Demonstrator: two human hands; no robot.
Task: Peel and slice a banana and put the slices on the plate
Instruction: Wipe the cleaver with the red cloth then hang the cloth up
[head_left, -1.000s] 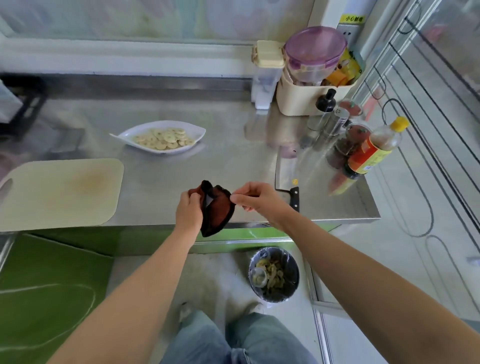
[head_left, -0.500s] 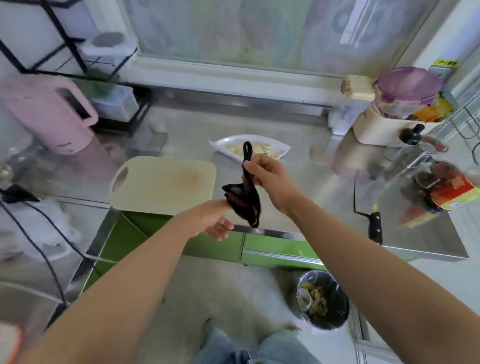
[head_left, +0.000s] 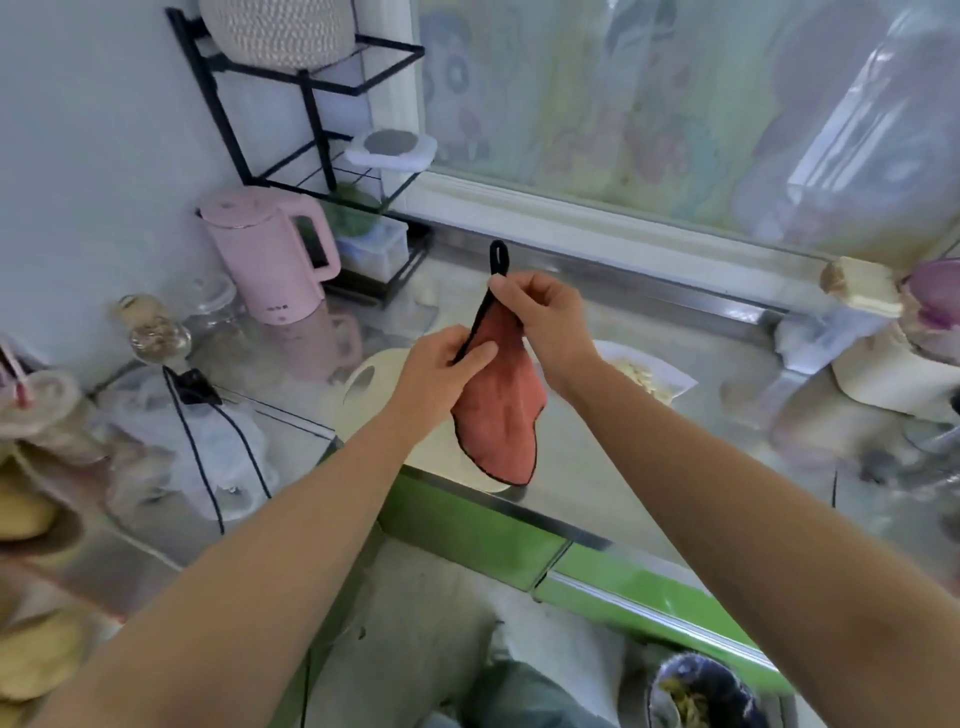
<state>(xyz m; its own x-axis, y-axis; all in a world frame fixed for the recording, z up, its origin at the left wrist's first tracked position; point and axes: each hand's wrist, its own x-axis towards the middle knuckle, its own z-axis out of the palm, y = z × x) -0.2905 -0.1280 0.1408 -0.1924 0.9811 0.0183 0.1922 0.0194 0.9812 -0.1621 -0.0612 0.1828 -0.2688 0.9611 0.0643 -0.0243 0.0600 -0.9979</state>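
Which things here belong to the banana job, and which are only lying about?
Job: plate, slices, board, bin, cloth held by left hand and right hand.
Lying about: kettle, rack, jar, cable.

Pink kettle (head_left: 260, 260) beside black rack (head_left: 310, 111); red cloth (head_left: 501, 410) mid-air; bin (head_left: 696, 693) on floor.

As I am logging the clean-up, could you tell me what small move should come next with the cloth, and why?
Probably lift the cloth toward the rack to hang it: the right hand pinches it just below its free loop, the left hand holds its edge, and slices already lie on the plate.
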